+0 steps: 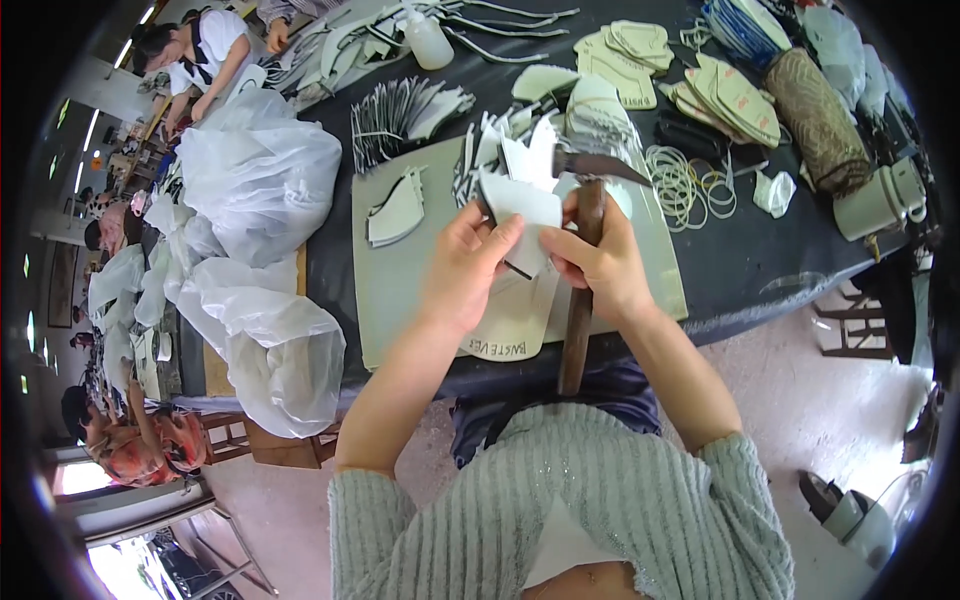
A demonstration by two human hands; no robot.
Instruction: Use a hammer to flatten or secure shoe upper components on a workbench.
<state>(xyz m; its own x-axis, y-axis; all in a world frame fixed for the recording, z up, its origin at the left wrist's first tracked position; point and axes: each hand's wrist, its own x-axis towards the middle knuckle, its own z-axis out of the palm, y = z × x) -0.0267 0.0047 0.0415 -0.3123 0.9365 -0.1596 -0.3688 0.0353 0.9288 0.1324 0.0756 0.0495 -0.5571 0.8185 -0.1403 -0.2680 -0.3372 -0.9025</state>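
Note:
My left hand (pixel 466 262) pinches a white cut piece (pixel 530 208) with a dark lower edge, thumb on top. My right hand (pixel 612 262) has its fingers around the wooden handle of a hammer (pixel 573 345), whose dark head points up and right, while its thumb presses on the same white piece. Below the hands, a cream template (pixel 508 330) lies on a grey-green board (pixel 390 315). A small stack of white pieces (pixel 398 210) lies left of my hands. Just beyond them stand more white pieces (pixel 528 155), partly hidden, and a banded stack (pixel 597 108).
A dark-edged bundle of pieces (pixel 400 122) and a white bottle (pixel 428 42) lie farther back. Rubber bands (pixel 680 188), cream templates (pixel 728 100), a patterned roll (pixel 820 120) and a white container (pixel 880 200) sit right. Plastic bags (pixel 260 180) fill the left; other people are beyond.

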